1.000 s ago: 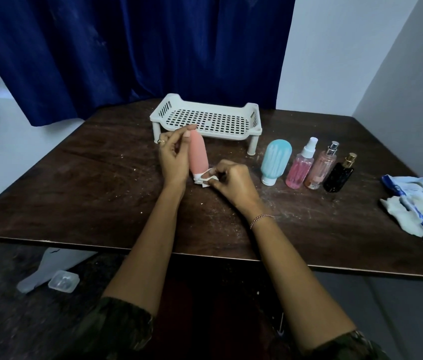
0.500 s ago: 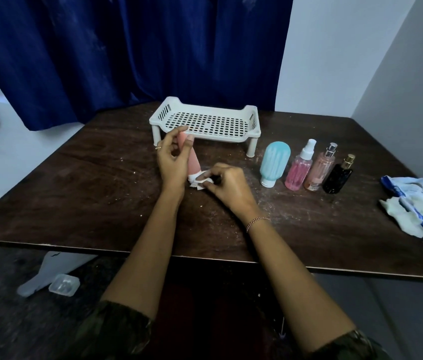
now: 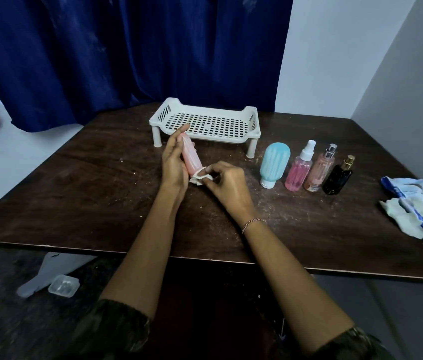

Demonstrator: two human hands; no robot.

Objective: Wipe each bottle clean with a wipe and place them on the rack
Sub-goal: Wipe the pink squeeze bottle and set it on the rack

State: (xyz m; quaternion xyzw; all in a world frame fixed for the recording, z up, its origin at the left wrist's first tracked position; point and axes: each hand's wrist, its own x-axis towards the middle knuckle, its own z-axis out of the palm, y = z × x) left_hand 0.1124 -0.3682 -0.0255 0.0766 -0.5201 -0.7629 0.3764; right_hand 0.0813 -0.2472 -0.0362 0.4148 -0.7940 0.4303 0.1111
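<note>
step: wiping the cap end of the pink bottle (image 3: 192,158); judged early in the task, as nothing sits on the rack (image 3: 156,120)
pink bottle location: held tilted just above the bench (image 3: 88,183), in front of the rack, rounded end up and cap end down in the wipe (image 3: 198,178)
left grip (image 3: 174,165): clamped on the bottle's body, fingers lying lengthwise along it, index reaching the top; thumb not clearly seen
right grip (image 3: 227,185): fingertips pinched together on the wipe, which is wrapped round the cap end
handling, pink bottle: looks like a soft squeeze tube, light; walls probably give under pressure, so a hard squeeze could flex it or push contents at the cap
surface: smooth, likely slick once damp from the wipe
best hold: round the mid-body with thumb opposing the fingers; the cap is the stiff part, good for twisting against the wipe
wipe: thin, limp, bunches up; needs a pinch to stay put
queue: blue bottle (image 3: 274,162), pink spray bottle (image 3: 299,170), peach perfume bottle (image 3: 319,170) and black bottle (image 3: 337,178) stand in a row on the bench, right of the rack
handling, queue: the perfume and black bottles look like glass, so harder, heavier and breakable; hold by the body, not the sprayer
rack: slotted floor, short legs; narrow bases may wobble on it
wipe pack (image 3: 418,203): far right of the bench, open
</note>
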